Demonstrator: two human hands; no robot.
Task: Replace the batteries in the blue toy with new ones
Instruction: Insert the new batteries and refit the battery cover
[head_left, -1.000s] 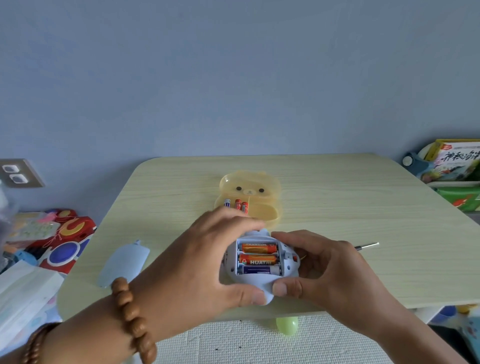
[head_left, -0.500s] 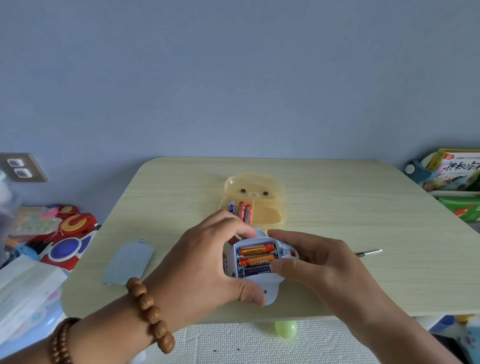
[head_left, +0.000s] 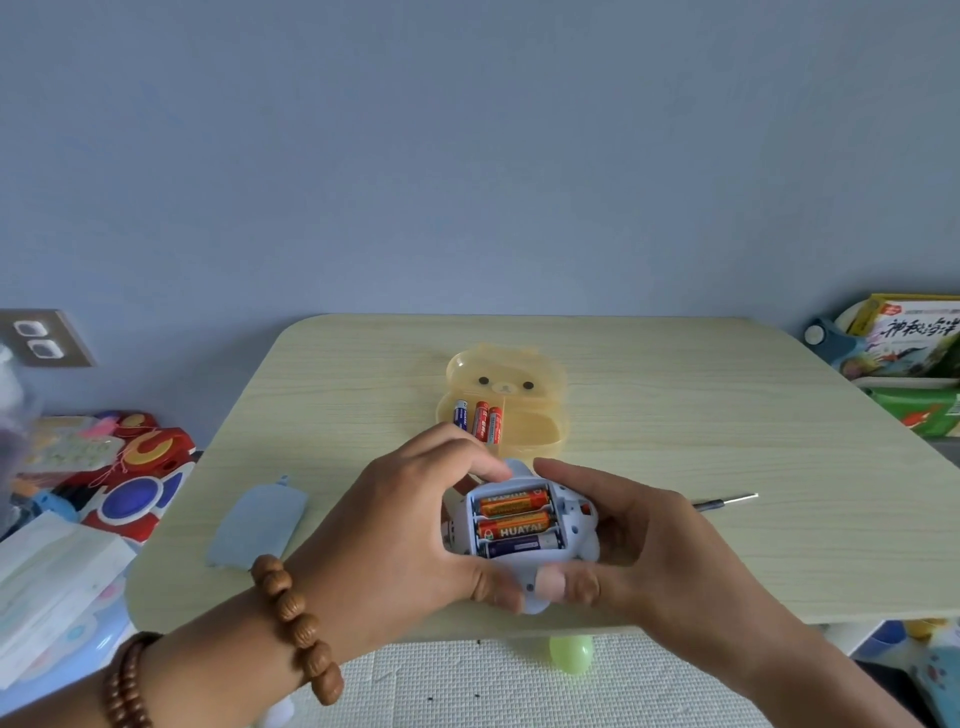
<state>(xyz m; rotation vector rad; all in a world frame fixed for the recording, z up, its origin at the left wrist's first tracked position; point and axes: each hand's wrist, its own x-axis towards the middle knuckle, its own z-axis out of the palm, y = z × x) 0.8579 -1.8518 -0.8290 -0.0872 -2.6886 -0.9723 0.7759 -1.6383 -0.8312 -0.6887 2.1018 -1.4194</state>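
The pale blue toy lies on its back between both hands above the table's near edge, its battery bay uncovered. Three batteries sit in the bay: two orange ones and a dark blue one nearest me. My left hand grips the toy's left side, thumb under its lower end and fingers curled over the top. My right hand grips the right side, thumb on the lower end. The toy's blue battery cover lies flat on the table to the left.
A yellow bear-shaped case lies open behind the toy with three batteries in its left compartment. A small screwdriver lies to the right on the wooden table. Toys and books crowd the floor on both sides.
Both hands have kept hold of the toy and tilted it slightly. My right thumb has come off the bay's edge and back to the toy's lower end.
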